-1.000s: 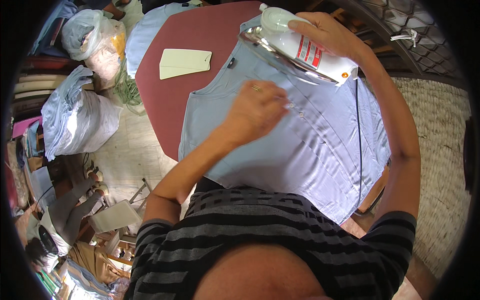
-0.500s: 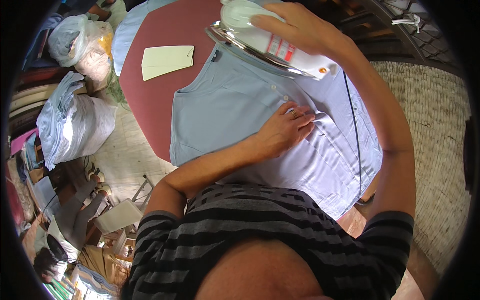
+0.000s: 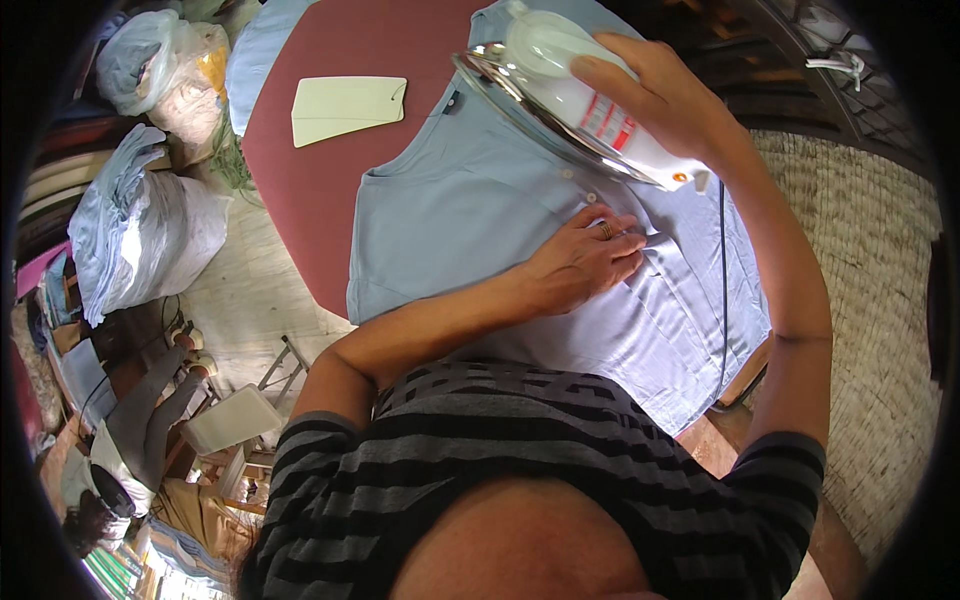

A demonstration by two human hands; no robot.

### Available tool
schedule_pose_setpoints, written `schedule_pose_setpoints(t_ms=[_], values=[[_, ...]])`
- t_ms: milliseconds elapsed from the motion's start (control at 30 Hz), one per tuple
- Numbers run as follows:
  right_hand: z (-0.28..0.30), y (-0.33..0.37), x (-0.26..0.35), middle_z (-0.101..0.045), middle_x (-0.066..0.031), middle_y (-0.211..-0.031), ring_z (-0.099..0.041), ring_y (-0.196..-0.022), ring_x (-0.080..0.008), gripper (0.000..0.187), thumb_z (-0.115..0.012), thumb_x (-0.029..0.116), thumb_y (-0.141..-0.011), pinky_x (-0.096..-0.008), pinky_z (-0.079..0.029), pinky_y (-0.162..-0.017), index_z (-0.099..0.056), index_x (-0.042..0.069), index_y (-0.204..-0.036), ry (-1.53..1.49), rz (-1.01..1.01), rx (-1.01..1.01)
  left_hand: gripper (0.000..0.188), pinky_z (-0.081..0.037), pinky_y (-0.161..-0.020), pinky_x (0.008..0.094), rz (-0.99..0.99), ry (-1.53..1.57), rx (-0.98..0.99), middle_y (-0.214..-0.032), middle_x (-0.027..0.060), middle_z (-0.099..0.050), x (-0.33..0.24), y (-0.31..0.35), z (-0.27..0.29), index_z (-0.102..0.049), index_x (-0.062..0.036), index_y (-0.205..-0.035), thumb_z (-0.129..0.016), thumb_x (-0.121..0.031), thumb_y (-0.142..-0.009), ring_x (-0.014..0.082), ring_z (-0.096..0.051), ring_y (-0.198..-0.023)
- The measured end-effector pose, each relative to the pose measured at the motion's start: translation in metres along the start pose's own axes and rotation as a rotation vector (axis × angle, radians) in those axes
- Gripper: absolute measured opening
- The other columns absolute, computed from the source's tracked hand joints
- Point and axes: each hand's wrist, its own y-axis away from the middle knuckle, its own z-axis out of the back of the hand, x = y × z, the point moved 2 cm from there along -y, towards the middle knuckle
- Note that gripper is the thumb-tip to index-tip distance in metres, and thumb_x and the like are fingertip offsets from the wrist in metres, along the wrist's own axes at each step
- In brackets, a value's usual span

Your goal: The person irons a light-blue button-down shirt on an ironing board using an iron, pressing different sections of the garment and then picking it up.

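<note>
My right hand (image 3: pixel 665 95) is wrapped round the handle of a white iron (image 3: pixel 560 85) with a shiny metal base. The iron is over the upper part of a light blue buttoned garment (image 3: pixel 450 215); whether its base touches the cloth I cannot tell. My left hand (image 3: pixel 585 260) lies on the garment just below two small buttons, its fingers bent a little and apart, with a ring on one finger. Wrinkles run through the cloth beside those fingertips. A black cord (image 3: pixel 723 290) hangs down from the iron across the garment's right side.
Under the garment is a dark red padded board (image 3: pixel 300 200), with a pale card (image 3: pixel 348 112) on it. Stuffed plastic bags (image 3: pixel 165 235) stand on the left. Lower left are a folding chair (image 3: pixel 235 418) and another person (image 3: pixel 135 440). A dark metal grille (image 3: pixel 840 110) stands upper right.
The iron, in my right hand, has moved right and slightly toward me. My left hand stays at the same spot on the garment. The whole view has shifted slightly.
</note>
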Motion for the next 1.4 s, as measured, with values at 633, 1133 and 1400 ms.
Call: schedule_pose_setpoints(t_ms=[633, 1133, 1400], values=[[0.020, 0.013, -0.018, -0.056, -0.0098, -0.068, -0.051, -0.057, -0.0097, 0.037, -0.057, 0.036, -0.098, -0.0269, -0.043, -0.055, -0.057, -0.001, -0.100, 0.023, 0.091, 0.109, 0.011, -0.046, -0.077, 0.0410, 0.529, -0.422, -0.380, -0.089, 0.0095, -0.060, 0.060, 0.043, 0.122, -0.067, -0.0049, -0.093, -0.071, -0.010, -0.084, 0.0296, -0.059, -0.085], [0.036, -0.003, -0.015, -0.052, -0.0173, -0.063, -0.051, -0.052, -0.0255, 0.034, -0.059, 0.031, -0.095, -0.0322, -0.041, -0.052, -0.060, -0.002, -0.087, 0.059, 0.357, 0.402, 0.010, -0.043, -0.075, 0.0413, 0.574, -0.460, -0.474, -0.089, 0.0073, -0.059, 0.073, 0.043, 0.110, -0.065, -0.0072, -0.094, -0.068, -0.011, -0.085, 0.0286, -0.057, -0.086], [0.026, -0.021, 0.002, -0.056, -0.0187, -0.065, -0.055, -0.054, -0.0285, 0.031, -0.062, 0.028, -0.091, -0.0335, -0.044, -0.056, -0.061, -0.004, -0.090, 0.103, 0.356, 0.471, 0.025, -0.042, -0.074, 0.0416, 0.829, -0.699, -0.484, -0.090, 0.0047, -0.060, 0.054, 0.100, 0.156, -0.063, -0.0116, -0.095, -0.073, -0.032, -0.084, 0.0273, -0.057, -0.087]])
